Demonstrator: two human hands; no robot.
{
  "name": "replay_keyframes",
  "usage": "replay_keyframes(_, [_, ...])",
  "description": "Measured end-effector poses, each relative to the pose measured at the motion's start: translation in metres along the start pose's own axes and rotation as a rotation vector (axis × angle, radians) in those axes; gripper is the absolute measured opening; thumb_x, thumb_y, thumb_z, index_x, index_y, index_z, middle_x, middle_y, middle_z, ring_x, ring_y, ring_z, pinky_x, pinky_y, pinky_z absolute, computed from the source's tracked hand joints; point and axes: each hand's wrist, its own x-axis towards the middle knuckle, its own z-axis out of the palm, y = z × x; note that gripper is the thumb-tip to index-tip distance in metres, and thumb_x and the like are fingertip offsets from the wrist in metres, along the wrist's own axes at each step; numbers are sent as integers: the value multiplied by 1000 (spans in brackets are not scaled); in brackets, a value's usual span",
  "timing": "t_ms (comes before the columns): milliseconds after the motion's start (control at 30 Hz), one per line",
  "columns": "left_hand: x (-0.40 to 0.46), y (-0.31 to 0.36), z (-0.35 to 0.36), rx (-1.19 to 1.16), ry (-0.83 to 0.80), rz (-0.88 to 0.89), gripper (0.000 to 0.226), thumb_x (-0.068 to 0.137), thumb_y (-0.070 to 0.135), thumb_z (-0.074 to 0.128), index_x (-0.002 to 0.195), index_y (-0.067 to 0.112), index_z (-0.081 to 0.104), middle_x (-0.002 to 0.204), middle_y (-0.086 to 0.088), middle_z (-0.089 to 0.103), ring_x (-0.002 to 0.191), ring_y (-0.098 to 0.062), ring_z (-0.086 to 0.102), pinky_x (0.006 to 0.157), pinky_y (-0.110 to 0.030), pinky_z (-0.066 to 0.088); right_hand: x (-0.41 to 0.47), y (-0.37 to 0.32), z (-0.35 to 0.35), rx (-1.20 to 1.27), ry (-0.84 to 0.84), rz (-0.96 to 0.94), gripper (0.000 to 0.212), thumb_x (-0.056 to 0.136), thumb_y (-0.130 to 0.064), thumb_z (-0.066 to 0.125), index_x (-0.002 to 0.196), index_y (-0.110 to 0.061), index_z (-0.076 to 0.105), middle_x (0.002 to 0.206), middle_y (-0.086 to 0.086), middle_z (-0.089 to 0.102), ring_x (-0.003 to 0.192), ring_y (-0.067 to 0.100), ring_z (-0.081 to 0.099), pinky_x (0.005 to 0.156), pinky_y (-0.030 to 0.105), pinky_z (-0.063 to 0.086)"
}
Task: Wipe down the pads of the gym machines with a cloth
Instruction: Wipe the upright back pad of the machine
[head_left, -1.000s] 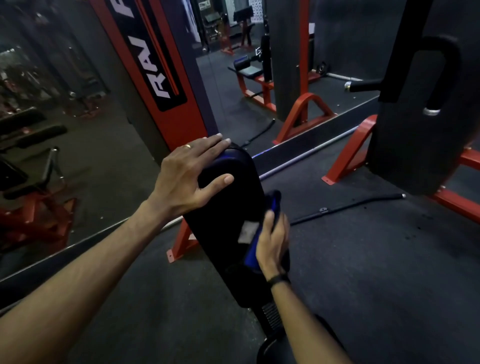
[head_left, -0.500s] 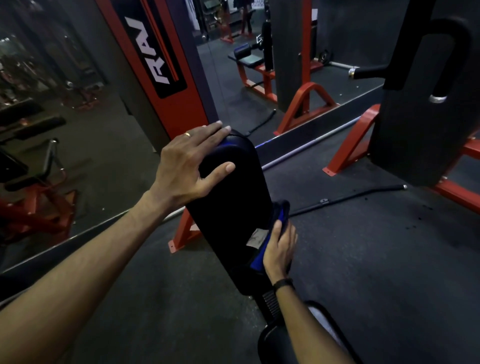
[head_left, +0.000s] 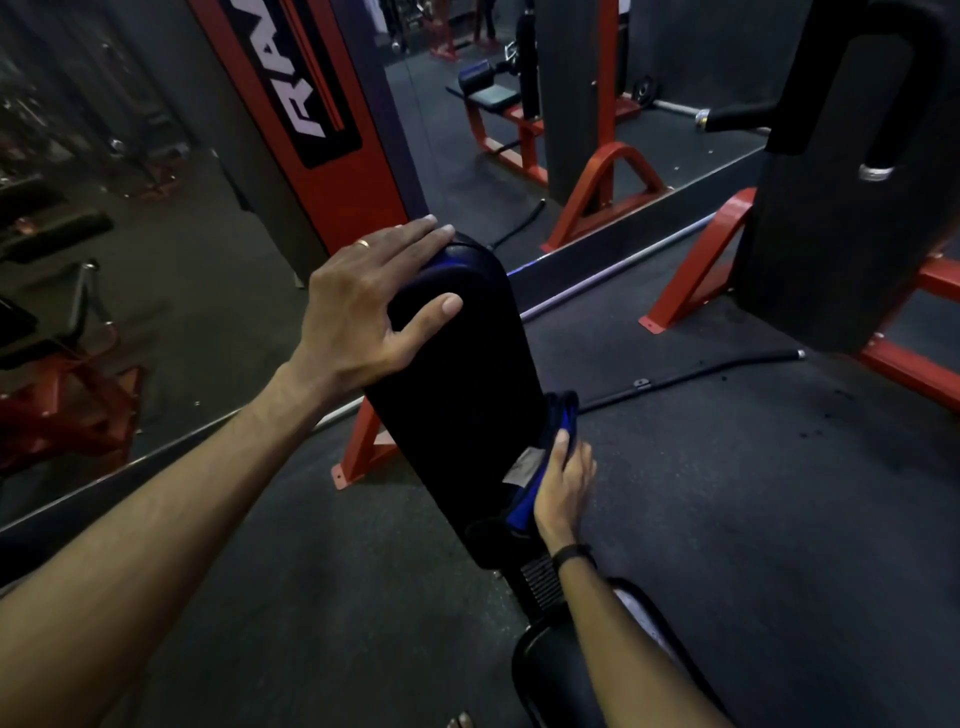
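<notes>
The right hand presses a soft blue cloth against the right edge of the long black upholstered pad, thumb on the near side; whether the other fingers curl around the cloth I cannot tell, because they are hidden behind it. The left hand lies spread on the rounded top of the same pad, fingers straight, thumb on the front face, a gold ring on one finger. The cloth looks light and limp, folded in several layers, so it probably bunches easily and is best kept flat under the palm. The pad looks firm with a smooth, slightly shiny vinyl skin, likely slippery when damp; it stands tilted on a ribbed black post and seems fixed, so steadying it at the top is sensible. A pale worn label sits near the lower part. Around are the dark rubber floor, red steel frames and a wall mirror.
</notes>
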Motion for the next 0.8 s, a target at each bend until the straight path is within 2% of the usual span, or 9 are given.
replay_keyframes(100, [-2,-1,0,-2,10,1,60,98,57,47,139,14,59,143,-6,58,130,-22,56,106,-44,45,11,-30,3,35,33,43,91,88,-69,19,120,3,64,119,25,62,116,40,53,101,42,35])
replay_keyframes(167, [-2,-2,0,-19,16,1,60,99,57,46,139,14,59,143,-6,58,130,-23,56,106,-45,45,26,-94,11,77,51,-83,83,91,-64,23,119,1,65,118,24,64,114,37,54,100,41,36])
replay_keyframes(267, [0,-2,0,-73,1,-13,60,101,57,42,139,14,59,143,-6,57,132,-21,55,107,-46,45,37,-171,20,98,96,-336,61,97,-54,33,123,-9,66,115,14,65,110,31,54,96,41,39])
replay_keyframes(333, [-2,-3,2,-124,10,-38,57,102,55,40,138,15,60,142,-4,58,133,-19,54,107,-46,45,33,-176,21,83,138,-428,56,99,-53,38,127,-11,64,116,11,63,111,30,55,96,41,41])
replay_keyframes(400, [-3,-5,4,-226,44,-85,55,103,53,39,134,15,64,139,-3,61,131,-17,55,106,-47,45,22,-142,19,49,167,-450,58,100,-53,41,133,-10,60,121,13,60,114,30,53,100,41,40])
replay_keyframes(500, [0,-10,7,-479,133,-206,54,105,50,36,124,12,70,130,-3,67,126,-17,60,104,-52,46,2,-80,16,-65,178,-331,72,101,-63,31,134,-5,58,123,17,57,114,35,50,100,45,40])
replay_keyframes(567, [-1,-13,8,-571,164,-263,58,106,51,34,120,10,72,126,-4,69,122,-18,63,102,-54,47,0,-69,16,-102,181,-216,76,101,-64,27,130,-2,61,118,18,58,111,39,52,98,46,40])
replay_keyframes(667, [-2,-12,9,-659,205,-323,65,104,58,32,122,9,71,122,-5,71,118,-19,66,100,-54,49,21,-119,20,-36,222,-238,66,98,-53,34,117,0,68,112,21,62,107,42,55,96,44,38])
replay_keyframes(800, [1,-12,11,-864,290,-471,86,92,76,33,139,7,56,129,-9,67,117,-22,65,105,-45,48,31,-225,35,-69,337,-522,48,97,-50,47,114,-13,72,112,12,63,103,31,51,87,40,37])
